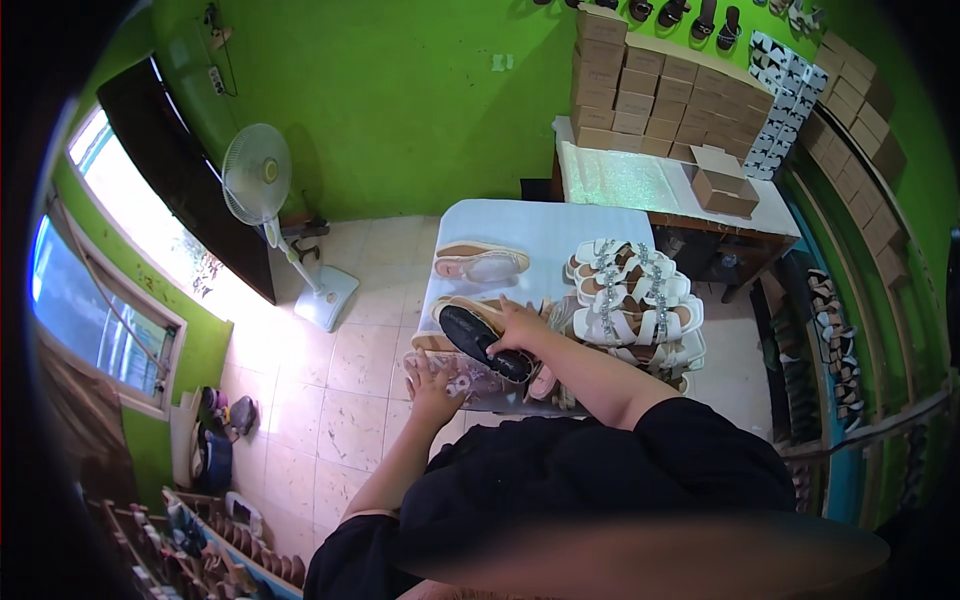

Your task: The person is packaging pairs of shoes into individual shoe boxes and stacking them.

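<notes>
My right hand (517,326) grips a sandal (478,337) turned over so that its black sole faces up, above the near left part of a white table (540,228). My left hand (436,386) lies flat with fingers spread on a clear-strapped sandal (462,381) at the table's near edge. A tan sandal with a clear strap (480,263) rests alone further back on the left. Several white strappy sandals with shiny trim (632,292) are lined up on the table's right side.
A white standing fan (262,188) stands on the tiled floor to the left. Stacks of brown shoe boxes (650,95) rise behind a counter (640,185) at the back. Shoe racks (830,350) line the right wall, and more shoes fill a rack at lower left (215,545).
</notes>
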A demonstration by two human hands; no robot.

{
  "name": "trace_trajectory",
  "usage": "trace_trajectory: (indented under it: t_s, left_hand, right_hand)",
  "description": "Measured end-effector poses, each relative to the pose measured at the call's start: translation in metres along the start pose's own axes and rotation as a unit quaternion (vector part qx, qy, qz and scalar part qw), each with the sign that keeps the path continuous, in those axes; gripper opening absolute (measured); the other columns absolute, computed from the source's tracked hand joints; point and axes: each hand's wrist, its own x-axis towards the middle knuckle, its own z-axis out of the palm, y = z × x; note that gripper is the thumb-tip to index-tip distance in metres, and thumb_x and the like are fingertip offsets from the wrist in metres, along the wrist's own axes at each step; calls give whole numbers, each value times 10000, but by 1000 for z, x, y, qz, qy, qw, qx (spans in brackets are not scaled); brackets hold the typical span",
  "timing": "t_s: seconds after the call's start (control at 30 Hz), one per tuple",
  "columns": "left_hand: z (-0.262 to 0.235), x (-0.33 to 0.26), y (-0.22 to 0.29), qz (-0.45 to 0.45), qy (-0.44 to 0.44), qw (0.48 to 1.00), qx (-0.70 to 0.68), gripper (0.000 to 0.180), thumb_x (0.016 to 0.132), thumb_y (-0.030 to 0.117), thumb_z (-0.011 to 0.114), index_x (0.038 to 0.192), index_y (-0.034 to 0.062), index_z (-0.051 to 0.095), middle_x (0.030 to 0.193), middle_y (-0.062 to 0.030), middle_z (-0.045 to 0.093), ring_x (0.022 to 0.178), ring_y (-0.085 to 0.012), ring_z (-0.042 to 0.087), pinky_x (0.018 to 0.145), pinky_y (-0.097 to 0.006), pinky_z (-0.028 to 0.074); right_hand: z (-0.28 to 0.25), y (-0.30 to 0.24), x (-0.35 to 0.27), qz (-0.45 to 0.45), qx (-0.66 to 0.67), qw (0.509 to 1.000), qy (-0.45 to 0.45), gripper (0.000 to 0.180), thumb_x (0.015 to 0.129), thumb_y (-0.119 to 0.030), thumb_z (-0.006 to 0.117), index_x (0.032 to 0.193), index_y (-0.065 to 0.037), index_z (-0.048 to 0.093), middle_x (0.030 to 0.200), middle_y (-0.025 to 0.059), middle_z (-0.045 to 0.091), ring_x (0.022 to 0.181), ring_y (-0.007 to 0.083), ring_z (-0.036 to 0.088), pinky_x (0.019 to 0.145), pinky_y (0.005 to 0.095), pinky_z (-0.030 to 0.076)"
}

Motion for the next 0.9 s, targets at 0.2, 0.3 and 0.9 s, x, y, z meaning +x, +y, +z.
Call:
trace_trajectory:
  t_s: [0.2,0.3,0.9]
  left_hand:
    - [-1,-1,-11,-10,-7,1000,-15,709,733,365,784,1388,250,537,1623,-237,44,1445,-582,-2,1081,-741,176]
    - [-2,5,-10,-11,-12,1000,-13,703,739,364,778,1387,241,536,1623,-239,43,1444,-584,-2,1097,-722,174]
    - [33,57,0,-156,86,970,-167,484,767,519,764,903,54,765,1535,-348,265,1407,-537,268,1179,-522,202]
  right_hand:
    - [-2,-12,-4,52,-23,998,-1,916,569,-509,877,1285,-22,578,1285,167,625,1250,356,520,1129,654,200]
    - [4,-7,-1,35,-23,997,69,649,609,-446,853,1092,-55,665,1110,137,689,1172,353,563,1081,714,211]
    - [43,47,40,-103,133,984,57,522,645,-445,819,974,-84,633,1000,159,641,955,313,609,798,396,492]
